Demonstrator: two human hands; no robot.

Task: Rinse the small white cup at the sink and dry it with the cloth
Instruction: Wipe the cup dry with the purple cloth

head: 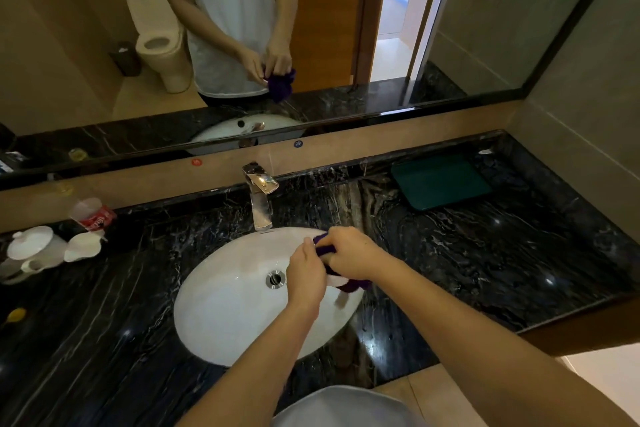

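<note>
Spreading across the whole lower view, the black veined marble tabletop (450,253) carries an oval white sink (225,305) set into it, and the sink serves as the landmark for everything else. Above it, along the wall, runs a wide mirror (69,45). Right of the sink and toward the wall lies a dark green tray (440,180). Directly behind the sink stands a chrome faucet (260,196). Well to the left of the sink sits a white lidded teapot (33,246), with a crumpled red-and-white wrapper (93,215) just behind it. Over the right part of the sink, the right hand (349,255) has its fingers curled around a purple cloth (353,284). The left hand (306,276) meets it there, fingers bent round the cloth and what it wraps. Only a sliver of the small white cup (334,280) shows between the hands, so its long axis and the way its mouth points cannot be told.
</note>
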